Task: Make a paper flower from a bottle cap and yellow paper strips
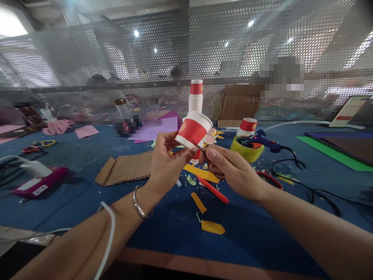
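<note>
My left hand (167, 161) is closed around a red and white paper cup (194, 130), which tilts with its wide rim up and to the right. In my right hand (230, 165), thumb and fingers pinch a thin dark pointed tool (200, 147). Its tip meets the lower red band of the cup; the rest is hidden in the fingers, so its exact kind does not show. Behind the held cup rises a stack of paper cups (196, 97). Below the hands lie an orange-red pen-like stick (214, 189) and yellow paper strips (199, 203).
A blue glue gun (266, 142) rests on a yellow tape roll (247, 151) at right, its black cord trailing. Corrugated cardboard (128, 167) lies left of centre. A purple power strip (40, 184) is at far left. A perforated screen (163, 50) stands behind the table.
</note>
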The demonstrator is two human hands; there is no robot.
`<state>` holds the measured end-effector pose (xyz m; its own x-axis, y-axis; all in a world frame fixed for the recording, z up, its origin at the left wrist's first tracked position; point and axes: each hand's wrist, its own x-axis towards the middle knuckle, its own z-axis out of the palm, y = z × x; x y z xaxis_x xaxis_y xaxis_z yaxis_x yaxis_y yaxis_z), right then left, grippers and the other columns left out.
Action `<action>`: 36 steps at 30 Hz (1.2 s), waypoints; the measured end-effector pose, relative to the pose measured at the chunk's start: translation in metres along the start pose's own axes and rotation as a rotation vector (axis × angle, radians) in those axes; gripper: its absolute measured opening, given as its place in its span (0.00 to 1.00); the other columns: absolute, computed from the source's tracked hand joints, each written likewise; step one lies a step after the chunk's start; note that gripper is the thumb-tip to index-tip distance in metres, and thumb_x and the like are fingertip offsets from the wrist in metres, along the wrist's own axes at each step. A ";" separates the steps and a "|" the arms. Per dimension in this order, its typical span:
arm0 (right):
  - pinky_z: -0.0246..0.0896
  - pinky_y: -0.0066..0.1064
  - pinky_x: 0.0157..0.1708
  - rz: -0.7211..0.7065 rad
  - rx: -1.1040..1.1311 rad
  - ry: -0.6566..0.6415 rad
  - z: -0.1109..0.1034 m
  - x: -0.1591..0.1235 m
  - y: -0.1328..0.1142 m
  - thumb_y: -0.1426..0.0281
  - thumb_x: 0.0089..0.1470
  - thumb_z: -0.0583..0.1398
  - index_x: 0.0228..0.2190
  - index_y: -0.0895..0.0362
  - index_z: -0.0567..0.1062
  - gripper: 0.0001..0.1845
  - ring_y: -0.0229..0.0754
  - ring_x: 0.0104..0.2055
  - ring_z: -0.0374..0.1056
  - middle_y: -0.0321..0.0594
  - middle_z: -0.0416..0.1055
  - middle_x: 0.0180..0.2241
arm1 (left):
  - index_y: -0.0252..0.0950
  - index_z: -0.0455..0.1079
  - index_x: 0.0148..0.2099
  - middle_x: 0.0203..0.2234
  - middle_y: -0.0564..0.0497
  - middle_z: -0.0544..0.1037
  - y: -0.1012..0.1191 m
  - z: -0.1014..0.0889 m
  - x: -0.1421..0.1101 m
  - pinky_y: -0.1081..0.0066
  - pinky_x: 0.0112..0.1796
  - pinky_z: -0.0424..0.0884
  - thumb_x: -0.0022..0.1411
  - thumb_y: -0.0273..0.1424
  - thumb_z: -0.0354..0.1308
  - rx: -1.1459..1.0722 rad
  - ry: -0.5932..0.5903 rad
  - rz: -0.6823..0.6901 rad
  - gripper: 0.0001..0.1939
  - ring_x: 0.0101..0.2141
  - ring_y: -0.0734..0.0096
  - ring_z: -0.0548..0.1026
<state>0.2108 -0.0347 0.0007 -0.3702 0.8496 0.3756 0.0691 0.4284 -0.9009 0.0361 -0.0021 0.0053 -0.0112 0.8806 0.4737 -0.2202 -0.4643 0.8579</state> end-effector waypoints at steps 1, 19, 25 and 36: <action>0.39 0.29 0.19 0.010 0.012 -0.011 0.001 0.001 0.000 0.49 0.68 0.50 0.33 0.55 0.70 0.24 0.34 0.21 0.42 0.28 0.49 0.22 | 0.39 0.66 0.43 0.41 0.50 0.76 0.001 0.000 -0.001 0.69 0.40 0.75 0.42 0.23 0.74 0.008 0.003 0.009 0.27 0.44 0.64 0.75; 0.39 0.28 0.18 0.117 0.085 -0.004 0.009 0.001 -0.005 0.46 0.65 0.53 0.30 0.56 0.70 0.26 0.33 0.22 0.45 0.29 0.52 0.21 | 0.41 0.65 0.46 0.44 0.49 0.74 0.006 0.001 -0.006 0.67 0.41 0.74 0.45 0.24 0.73 -0.013 0.013 0.082 0.28 0.45 0.63 0.75; 0.38 0.29 0.18 0.103 0.126 0.011 0.012 0.002 -0.006 0.48 0.65 0.55 0.29 0.54 0.65 0.23 0.33 0.21 0.43 0.28 0.51 0.22 | 0.41 0.65 0.45 0.44 0.49 0.74 0.006 0.002 -0.006 0.66 0.42 0.75 0.47 0.25 0.72 0.003 0.002 0.102 0.25 0.45 0.63 0.75; 0.37 0.29 0.18 0.116 0.146 0.034 0.012 0.000 -0.005 0.49 0.65 0.55 0.28 0.54 0.64 0.23 0.32 0.21 0.42 0.28 0.51 0.22 | 0.43 0.65 0.48 0.44 0.49 0.75 0.004 0.001 -0.008 0.64 0.45 0.74 0.51 0.27 0.72 0.008 -0.008 0.141 0.24 0.46 0.63 0.75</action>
<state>0.1989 -0.0404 0.0031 -0.3363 0.9017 0.2718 -0.0264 0.2795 -0.9598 0.0363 -0.0114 0.0048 -0.0338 0.8059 0.5911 -0.2093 -0.5840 0.7843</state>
